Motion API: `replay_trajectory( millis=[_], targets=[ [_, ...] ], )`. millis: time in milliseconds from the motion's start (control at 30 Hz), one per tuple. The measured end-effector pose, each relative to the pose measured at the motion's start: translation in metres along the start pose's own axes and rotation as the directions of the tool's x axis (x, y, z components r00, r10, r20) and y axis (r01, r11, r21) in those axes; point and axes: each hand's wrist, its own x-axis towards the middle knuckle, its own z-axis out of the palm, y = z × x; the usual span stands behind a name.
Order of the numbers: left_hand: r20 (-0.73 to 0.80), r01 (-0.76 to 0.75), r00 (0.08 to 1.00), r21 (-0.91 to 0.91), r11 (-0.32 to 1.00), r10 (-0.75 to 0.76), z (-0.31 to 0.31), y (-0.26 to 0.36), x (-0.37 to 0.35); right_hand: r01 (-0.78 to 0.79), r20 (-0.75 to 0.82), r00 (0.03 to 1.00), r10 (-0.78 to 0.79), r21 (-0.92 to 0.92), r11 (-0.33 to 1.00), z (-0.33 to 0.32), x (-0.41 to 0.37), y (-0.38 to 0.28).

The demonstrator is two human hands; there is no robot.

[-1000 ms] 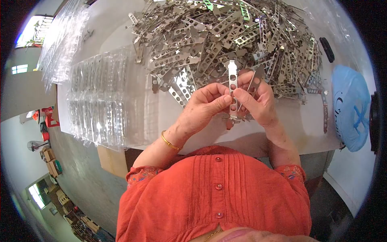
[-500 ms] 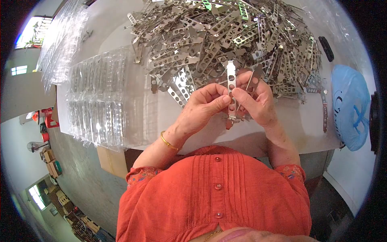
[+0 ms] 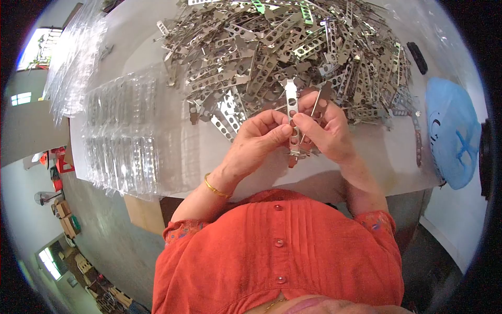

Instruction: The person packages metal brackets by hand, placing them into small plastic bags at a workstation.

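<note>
My left hand (image 3: 261, 137) pinches the left edge of an upright metal bracket (image 3: 292, 99) with a row of round holes. On its right side my right hand (image 3: 330, 131) has its thumb against the same bracket. A second thin bracket (image 3: 317, 106), seen nearly edge-on, stands between the fingers of my right hand. The held bracket's lower end, with a bent tab, points toward my body. Just beyond both hands lies a large pile of similar metal brackets (image 3: 261, 57).
Clear plastic trays (image 3: 123, 138) with rows of slots lie at the left, with more clear plastic (image 3: 76, 57) behind them. At the right are a blue plastic bag (image 3: 452, 133) and a black object (image 3: 417, 57). Loose brackets (image 3: 224, 128) lie near my left hand.
The whole view has shifted slightly, so the pile and hands appear a little farther left. Both hands keep nearly the same hold on the brackets.
</note>
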Motion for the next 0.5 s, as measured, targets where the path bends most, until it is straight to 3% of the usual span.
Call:
replay_trajectory(
  millis=[367,500],
  targets=[
    [-0.007,0.000,1.000,0.013,1.000,0.000,0.0013,0.0016,-0.0005,-0.023,-0.008,1.000,0.023,0.035,0.999,0.0010,0.0005,0.0023],
    [0.021,0.016,1.000,-0.016,1.000,-0.016,-0.0003,0.0010,-0.0010,0.070,0.020,0.997,-0.068,-0.081,0.994,-0.0020,0.0019,0.0086]
  ],
)
